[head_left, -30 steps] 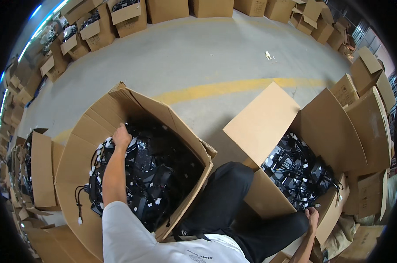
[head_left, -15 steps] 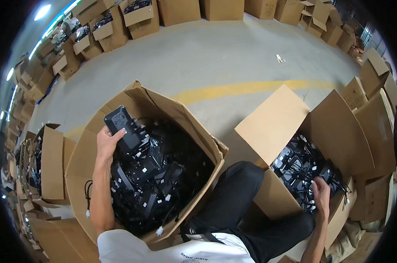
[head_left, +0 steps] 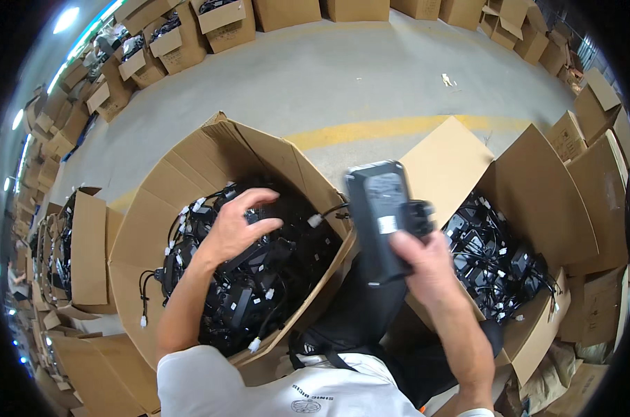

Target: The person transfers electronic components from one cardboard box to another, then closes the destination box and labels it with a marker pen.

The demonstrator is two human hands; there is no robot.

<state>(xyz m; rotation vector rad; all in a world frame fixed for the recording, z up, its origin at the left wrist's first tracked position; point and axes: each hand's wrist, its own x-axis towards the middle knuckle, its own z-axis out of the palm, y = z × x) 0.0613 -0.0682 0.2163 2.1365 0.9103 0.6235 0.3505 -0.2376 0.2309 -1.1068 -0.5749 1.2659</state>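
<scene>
My right hand [head_left: 426, 260] grips a black rectangular power adapter [head_left: 379, 215] and holds it upright in front of me, between the two cartons. A thin black cable with a white tie [head_left: 316, 219] trails from it toward the left carton. Above the pile of black adapters [head_left: 252, 299] in the large open left carton [head_left: 190, 160] my left hand [head_left: 238, 226] hovers with fingers spread, holding nothing. The open right carton [head_left: 537, 187] holds more black adapters and cables [head_left: 495, 260].
I sit on the grey concrete floor [head_left: 342, 76] with a yellow line [head_left: 398, 126] across it, my dark-trousered legs [head_left: 363, 313] between the cartons. Further open cartons stand at my left [head_left: 85, 243], along the far wall [head_left: 217, 24] and at the right [head_left: 593, 104].
The adapter that my left hand lifted from the left carton is now in my right hand, which came up out of the right carton. My left hand has let go.
</scene>
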